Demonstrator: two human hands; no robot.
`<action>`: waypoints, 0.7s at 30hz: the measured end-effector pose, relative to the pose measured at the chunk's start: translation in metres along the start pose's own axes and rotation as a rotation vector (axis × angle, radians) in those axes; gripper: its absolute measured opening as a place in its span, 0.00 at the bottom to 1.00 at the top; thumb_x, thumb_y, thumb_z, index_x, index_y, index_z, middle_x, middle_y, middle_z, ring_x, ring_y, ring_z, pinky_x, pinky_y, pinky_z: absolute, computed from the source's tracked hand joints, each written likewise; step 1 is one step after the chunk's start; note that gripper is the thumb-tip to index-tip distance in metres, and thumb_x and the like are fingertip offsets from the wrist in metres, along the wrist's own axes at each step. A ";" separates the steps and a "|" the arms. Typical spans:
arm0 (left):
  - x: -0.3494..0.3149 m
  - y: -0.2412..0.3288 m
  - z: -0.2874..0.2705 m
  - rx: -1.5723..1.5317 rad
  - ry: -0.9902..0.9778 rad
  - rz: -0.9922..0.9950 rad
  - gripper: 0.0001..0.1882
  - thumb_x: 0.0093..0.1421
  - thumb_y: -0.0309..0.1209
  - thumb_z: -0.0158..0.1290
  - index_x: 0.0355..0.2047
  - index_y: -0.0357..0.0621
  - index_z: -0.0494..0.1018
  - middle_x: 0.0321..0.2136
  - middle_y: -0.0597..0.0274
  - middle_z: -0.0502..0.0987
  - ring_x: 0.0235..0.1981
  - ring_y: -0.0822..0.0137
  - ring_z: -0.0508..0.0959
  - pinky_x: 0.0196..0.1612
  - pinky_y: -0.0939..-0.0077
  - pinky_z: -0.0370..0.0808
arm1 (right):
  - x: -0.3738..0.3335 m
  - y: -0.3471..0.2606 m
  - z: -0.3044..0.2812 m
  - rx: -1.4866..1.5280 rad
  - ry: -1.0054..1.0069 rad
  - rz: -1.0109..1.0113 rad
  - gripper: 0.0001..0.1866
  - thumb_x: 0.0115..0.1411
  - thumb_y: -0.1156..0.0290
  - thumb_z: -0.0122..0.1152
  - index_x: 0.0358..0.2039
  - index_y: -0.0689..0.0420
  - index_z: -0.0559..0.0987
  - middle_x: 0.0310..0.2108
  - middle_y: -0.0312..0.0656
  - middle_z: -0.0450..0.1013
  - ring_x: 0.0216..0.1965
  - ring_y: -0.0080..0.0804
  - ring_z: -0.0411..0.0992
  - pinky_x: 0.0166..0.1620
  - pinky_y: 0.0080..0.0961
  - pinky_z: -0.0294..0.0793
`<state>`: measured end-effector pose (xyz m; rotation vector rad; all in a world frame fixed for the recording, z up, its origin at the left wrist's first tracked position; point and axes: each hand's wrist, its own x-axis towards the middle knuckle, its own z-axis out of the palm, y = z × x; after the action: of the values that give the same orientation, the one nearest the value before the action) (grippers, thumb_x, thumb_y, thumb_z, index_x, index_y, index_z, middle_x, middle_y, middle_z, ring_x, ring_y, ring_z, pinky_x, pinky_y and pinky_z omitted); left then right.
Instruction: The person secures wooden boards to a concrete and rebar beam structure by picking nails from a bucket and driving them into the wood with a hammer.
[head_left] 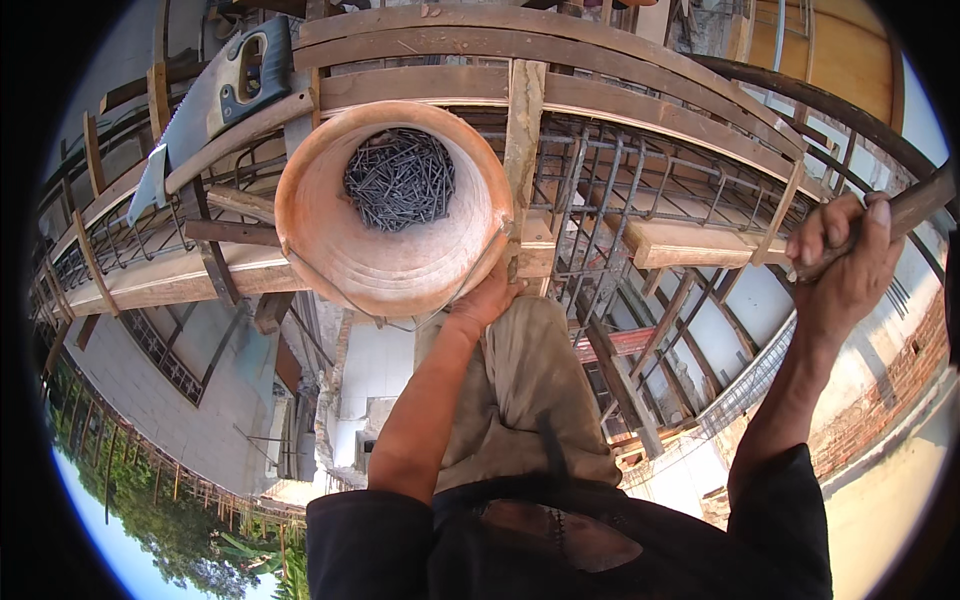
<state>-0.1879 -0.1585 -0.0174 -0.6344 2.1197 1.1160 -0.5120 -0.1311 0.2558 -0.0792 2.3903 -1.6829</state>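
A worn orange bucket stands before me, with a heap of loose nails at its bottom. Its thin wire handle hangs over the near side. My left hand is beside the bucket's near right side, close to a wooden post and beam. Its fingers are bent together and partly hidden, so what they grip cannot be made out. Raised at the right, my right hand is closed around a brown wooden handle. The handle's far end runs out of view.
A handsaw lies across the timber at upper left. Formwork boards curve behind the bucket, and a rebar cage runs through them. Below are open gaps between timbers, with a brick wall at the right.
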 end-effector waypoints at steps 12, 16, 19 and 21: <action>0.005 0.001 -0.005 0.066 0.025 0.014 0.60 0.54 0.52 0.65 0.69 0.24 0.42 0.69 0.29 0.49 0.71 0.38 0.50 0.73 0.51 0.48 | -0.003 0.009 -0.037 -0.270 -0.225 0.186 0.16 0.73 0.59 0.48 0.49 0.59 0.67 0.18 0.32 0.60 0.12 0.17 0.61 0.14 0.16 0.63; 0.003 0.001 -0.002 0.076 0.062 0.031 0.61 0.53 0.51 0.66 0.69 0.25 0.41 0.69 0.29 0.49 0.71 0.37 0.49 0.73 0.51 0.48 | -0.106 0.108 -0.047 -0.631 -0.571 0.578 0.16 0.71 0.59 0.50 0.45 0.60 0.66 0.19 0.36 0.64 0.13 0.22 0.64 0.18 0.25 0.67; 0.020 -0.003 -0.008 0.039 0.127 0.076 0.61 0.52 0.49 0.67 0.69 0.25 0.40 0.69 0.29 0.48 0.72 0.37 0.48 0.73 0.51 0.47 | -0.111 0.123 -0.053 -0.757 -0.982 1.012 0.16 0.70 0.60 0.52 0.45 0.61 0.66 0.20 0.37 0.67 0.14 0.23 0.65 0.19 0.27 0.67; 0.011 0.000 -0.008 -0.036 0.004 -0.021 0.63 0.51 0.48 0.68 0.69 0.25 0.39 0.69 0.30 0.48 0.72 0.37 0.46 0.74 0.50 0.45 | -0.098 0.094 -0.073 -0.461 -0.771 1.159 0.16 0.69 0.64 0.53 0.50 0.60 0.67 0.19 0.35 0.67 0.15 0.22 0.65 0.20 0.24 0.65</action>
<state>-0.1980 -0.1671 -0.0223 -0.6746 2.0958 1.1443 -0.4240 -0.0149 0.2054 0.4194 1.5826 -0.4231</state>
